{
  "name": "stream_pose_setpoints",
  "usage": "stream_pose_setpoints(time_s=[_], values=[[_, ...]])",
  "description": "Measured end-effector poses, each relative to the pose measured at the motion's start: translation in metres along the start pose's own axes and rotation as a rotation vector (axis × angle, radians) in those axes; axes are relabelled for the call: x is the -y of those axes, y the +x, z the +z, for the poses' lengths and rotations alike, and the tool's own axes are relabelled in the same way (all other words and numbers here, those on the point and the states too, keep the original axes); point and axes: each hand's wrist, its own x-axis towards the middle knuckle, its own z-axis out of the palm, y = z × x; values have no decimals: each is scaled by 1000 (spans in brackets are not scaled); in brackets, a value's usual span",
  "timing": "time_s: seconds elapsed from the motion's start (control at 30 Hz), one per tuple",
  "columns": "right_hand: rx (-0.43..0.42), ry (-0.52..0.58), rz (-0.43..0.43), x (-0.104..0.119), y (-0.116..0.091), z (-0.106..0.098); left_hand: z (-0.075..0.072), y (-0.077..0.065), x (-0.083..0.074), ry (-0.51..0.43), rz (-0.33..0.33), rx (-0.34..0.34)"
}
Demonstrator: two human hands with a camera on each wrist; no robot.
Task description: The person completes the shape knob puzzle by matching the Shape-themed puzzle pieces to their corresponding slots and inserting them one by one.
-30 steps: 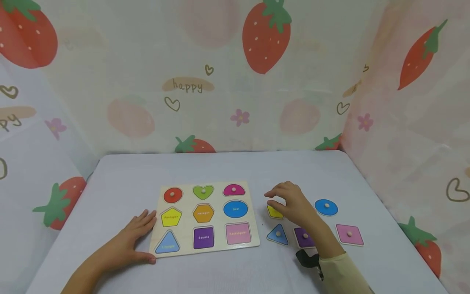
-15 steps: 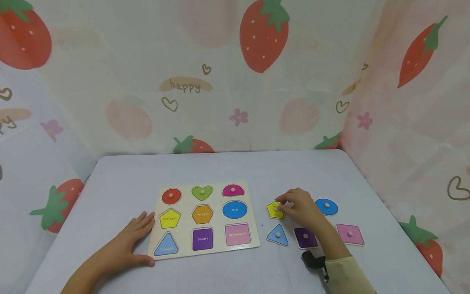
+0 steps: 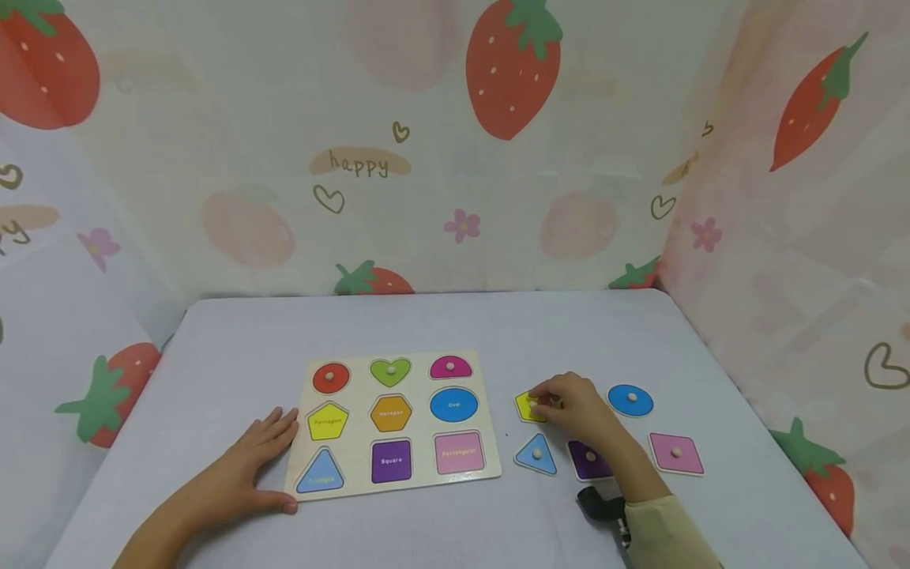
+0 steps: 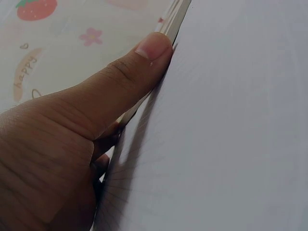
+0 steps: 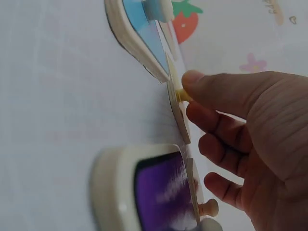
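Observation:
My right hand [image 3: 577,409] pinches the small knob of a yellow pentagon puzzle piece [image 3: 523,406] between thumb and forefinger. In the right wrist view that piece [image 5: 178,113] appears nearly edge-on, close to the white cloth, the other fingers curled behind. A pale wooden puzzle board [image 3: 358,472] lies to the left. It bears a red circle [image 3: 341,382], a green heart [image 3: 382,367] and a magenta half-circle [image 3: 441,371], all with knobs; its other shapes are labelled, without knobs. My left hand [image 3: 245,466] lies at the board's left edge, fingers spread, thumb at the near corner.
Around the right hand lie a light blue triangle [image 3: 528,461], a purple square [image 3: 581,466], a blue oval [image 3: 620,397] and a pink rectangle [image 3: 690,462], all knobbed. A black device [image 3: 600,506] sits at the right wrist. Strawberry-print sheets [image 3: 498,261] enclose the white-covered table [image 3: 398,324].
My right hand has come down from above the yellow pentagon and closed thumb and forefinger on its knob. The left hand stays at the board's edge.

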Motion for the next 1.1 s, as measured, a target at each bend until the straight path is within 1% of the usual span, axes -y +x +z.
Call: stream_pose_setpoints(time_s=[0.23,0.37,0.53,0.67,0.77,0.9,1.1], values=[[-23,-15,13,2,1,4,-1,-1,1,17,10,-1],[-38,-5,28,4,1,5,-2,-1,2,17,5,-2],[-35,20,70,5,2,7,-2,-2,2,5,-2,2],[-57,38,94,6,3,5,-3,-2,2,-1,1,4],[-86,55,82,8,5,1,-3,-2,1,-5,1,0],[-103,76,56,15,6,-3,-2,-1,1,-18,-4,4],[-99,91,22,34,6,-7,0,1,1,-27,-21,13]])
